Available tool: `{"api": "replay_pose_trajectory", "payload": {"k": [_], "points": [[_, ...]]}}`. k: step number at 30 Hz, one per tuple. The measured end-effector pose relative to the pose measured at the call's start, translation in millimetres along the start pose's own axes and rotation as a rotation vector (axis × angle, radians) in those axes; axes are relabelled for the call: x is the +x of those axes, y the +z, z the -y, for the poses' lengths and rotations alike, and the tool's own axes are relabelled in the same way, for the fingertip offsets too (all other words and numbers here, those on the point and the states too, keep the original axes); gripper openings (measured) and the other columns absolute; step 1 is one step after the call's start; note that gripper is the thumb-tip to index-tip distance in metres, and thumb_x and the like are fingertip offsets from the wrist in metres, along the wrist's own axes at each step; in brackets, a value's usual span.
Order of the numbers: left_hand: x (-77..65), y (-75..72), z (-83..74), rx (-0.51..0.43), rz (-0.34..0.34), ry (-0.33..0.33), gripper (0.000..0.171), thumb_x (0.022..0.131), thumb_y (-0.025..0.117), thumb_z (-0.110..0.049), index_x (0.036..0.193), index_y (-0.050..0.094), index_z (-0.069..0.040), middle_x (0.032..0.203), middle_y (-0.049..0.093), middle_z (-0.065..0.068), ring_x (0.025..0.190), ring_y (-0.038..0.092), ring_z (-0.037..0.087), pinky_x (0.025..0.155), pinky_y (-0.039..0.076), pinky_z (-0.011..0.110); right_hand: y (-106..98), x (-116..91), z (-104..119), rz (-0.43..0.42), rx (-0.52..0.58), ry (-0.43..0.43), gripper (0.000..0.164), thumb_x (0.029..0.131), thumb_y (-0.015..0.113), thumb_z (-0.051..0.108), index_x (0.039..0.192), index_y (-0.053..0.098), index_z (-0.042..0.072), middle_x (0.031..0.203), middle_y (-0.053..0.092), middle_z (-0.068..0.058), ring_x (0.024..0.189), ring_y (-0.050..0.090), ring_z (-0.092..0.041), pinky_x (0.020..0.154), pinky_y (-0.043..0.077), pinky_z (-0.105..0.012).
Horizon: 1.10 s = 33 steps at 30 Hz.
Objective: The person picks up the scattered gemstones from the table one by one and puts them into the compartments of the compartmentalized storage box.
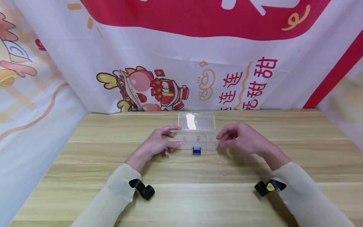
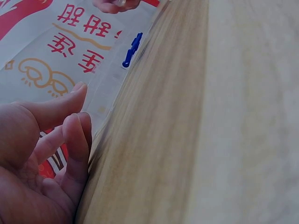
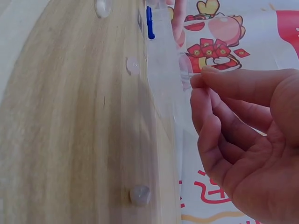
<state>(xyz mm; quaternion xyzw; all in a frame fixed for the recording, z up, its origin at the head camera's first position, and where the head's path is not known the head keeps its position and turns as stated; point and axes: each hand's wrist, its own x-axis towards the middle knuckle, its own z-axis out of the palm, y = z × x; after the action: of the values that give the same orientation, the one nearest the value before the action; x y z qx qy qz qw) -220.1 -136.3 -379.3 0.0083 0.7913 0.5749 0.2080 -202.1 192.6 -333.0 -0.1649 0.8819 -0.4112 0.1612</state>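
A clear plastic box (image 1: 184, 137) with low compartments lies on the table, its transparent lid (image 1: 204, 121) raised at the back. The box has a blue clasp (image 1: 197, 150) at its front, and a tiny piece (image 1: 198, 138) sits inside. My left hand (image 1: 158, 141) rests at the left end, index finger and thumb extended against the box's side. Close to the right end is my right hand (image 1: 241, 138), thumb and forefinger pinched together. Between those fingertips the left wrist view shows a bit of a small pale stone (image 2: 122, 2), mostly hidden by the fingers.
Loose small stones lie on the wood near the right hand: a pink one (image 3: 133, 65), a greyish one (image 3: 140, 195) and a whitish one (image 3: 103, 7). Behind the table (image 1: 187, 201) hangs a printed cloth (image 1: 170, 47), with more cloth at both sides.
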Motion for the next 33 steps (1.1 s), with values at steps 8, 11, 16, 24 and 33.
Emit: {"api": "replay_pose_trajectory", "payload": {"k": [8, 11, 16, 24, 33], "points": [[1.2, -0.8, -0.1, -0.005, 0.004, 0.000, 0.065, 0.090, 0.085, -0.013, 0.147, 0.062, -0.032, 0.140, 0.050, 0.012, 0.074, 0.064, 0.018, 0.054, 0.054, 0.023, -0.3, 8.1, 3.0, -0.033, -0.005, 0.004, 0.022, 0.091, 0.082, 0.011, 0.112, 0.077, 0.004, 0.099, 0.074, -0.009, 0.092, 0.066, -0.023, 0.078, 0.057, -0.028], [1.5, -1.1, -0.3, -0.010, 0.004, 0.001, 0.065, 0.089, 0.085, -0.012, 0.147, 0.062, -0.032, 0.139, 0.049, 0.012, 0.074, 0.064, 0.018, 0.054, 0.054, 0.023, 0.9, 11.1, 4.0, -0.043, -0.017, 0.005, 0.021, 0.091, 0.082, 0.011, 0.111, 0.077, 0.005, 0.099, 0.075, -0.008, 0.092, 0.067, -0.022, 0.080, 0.058, -0.029], [1.4, -1.0, -0.3, -0.008, 0.006, -0.002, 0.066, 0.089, 0.086, -0.012, 0.147, 0.062, -0.033, 0.140, 0.049, 0.012, 0.074, 0.064, 0.018, 0.054, 0.054, 0.023, 5.6, 16.7, 4.9, -0.039, -0.037, 0.010, 0.018, 0.091, 0.081, 0.010, 0.109, 0.079, 0.007, 0.100, 0.076, -0.008, 0.092, 0.067, -0.022, 0.081, 0.057, -0.032], [0.6, -0.6, 1.0, -0.011, 0.008, -0.008, 0.066, 0.090, 0.085, -0.014, 0.148, 0.061, -0.033, 0.140, 0.048, 0.012, 0.074, 0.063, 0.018, 0.055, 0.054, 0.023, 11.9, 25.2, 7.5, -0.009, -0.051, 0.001, 0.014, 0.093, 0.080, 0.009, 0.107, 0.079, 0.008, 0.100, 0.077, -0.006, 0.092, 0.067, -0.020, 0.084, 0.055, -0.033], [2.5, 0.1, 0.7, -0.022, 0.008, 0.008, 0.066, 0.089, 0.085, -0.010, 0.148, 0.061, -0.030, 0.139, 0.048, 0.012, 0.073, 0.062, 0.017, 0.054, 0.053, 0.022, 12.2, 26.0, 4.4, -0.030, -0.061, -0.009, 0.014, 0.092, 0.081, 0.007, 0.105, 0.081, 0.010, 0.098, 0.076, -0.006, 0.089, 0.065, -0.020, 0.081, 0.055, -0.033]]}}
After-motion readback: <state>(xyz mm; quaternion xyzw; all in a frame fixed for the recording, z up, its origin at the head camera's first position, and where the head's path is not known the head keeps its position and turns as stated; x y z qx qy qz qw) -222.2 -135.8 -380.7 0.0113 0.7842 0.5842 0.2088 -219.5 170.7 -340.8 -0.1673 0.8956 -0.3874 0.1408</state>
